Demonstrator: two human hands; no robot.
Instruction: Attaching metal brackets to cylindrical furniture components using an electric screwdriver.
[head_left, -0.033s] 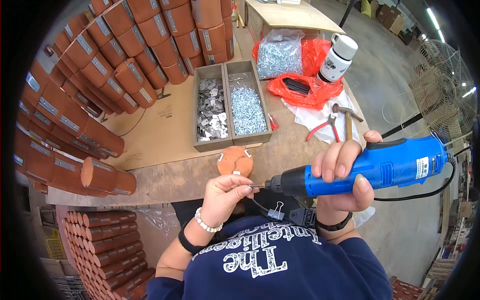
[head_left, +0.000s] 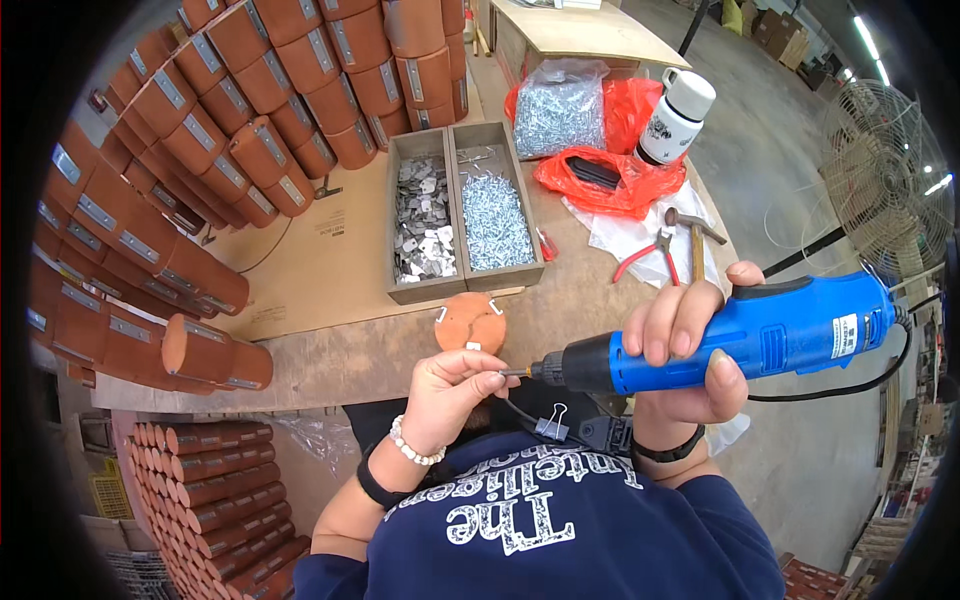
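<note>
My right hand (head_left: pixel 690 345) is wrapped round a blue electric screwdriver (head_left: pixel 770 335), which lies sideways with its black nose pointing left. From the nose sticks a thin driver bit (head_left: pixel 522 372). Thumb and forefinger of my left hand (head_left: pixel 448 392) are pinched at the bit's tip; whether a screw sits between them is hidden. Just beyond that hand a round orange-brown piece (head_left: pixel 472 322) with small metal clips on its rim rests at the near side of the workbench (head_left: pixel 330 365).
Past the round piece stand two wooden trays, one of flat metal plates (head_left: pixel 423 215), one of screws (head_left: pixel 495 220). Brown cylinders (head_left: pixel 215 355) are stacked at left. On the right lie red-handled pliers (head_left: pixel 668 255), a hammer (head_left: pixel 697 240), red bags (head_left: pixel 630 180) and a white bottle (head_left: pixel 678 115).
</note>
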